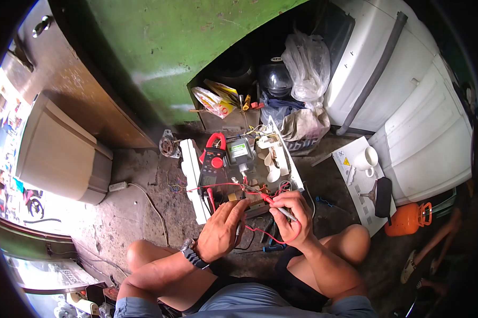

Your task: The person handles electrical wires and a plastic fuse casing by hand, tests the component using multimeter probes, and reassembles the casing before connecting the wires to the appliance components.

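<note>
the right hand [291,218] has its fingers clamped on a red test probe [267,199] over the open white-sided unit [195,183]. the left hand [221,229] is just beside; whether its fingers grip anything, i cannot tell.

hands [226,228] over wires [244,185], red clamp meter [214,161] beside

Glossy green sheet [159,58], top centre; matt, stained floor [138,212], left of centre (rough-looking); crinkled clear plastic bag [306,61], upper right; glossy dark helmet [275,79], adjacent
</note>
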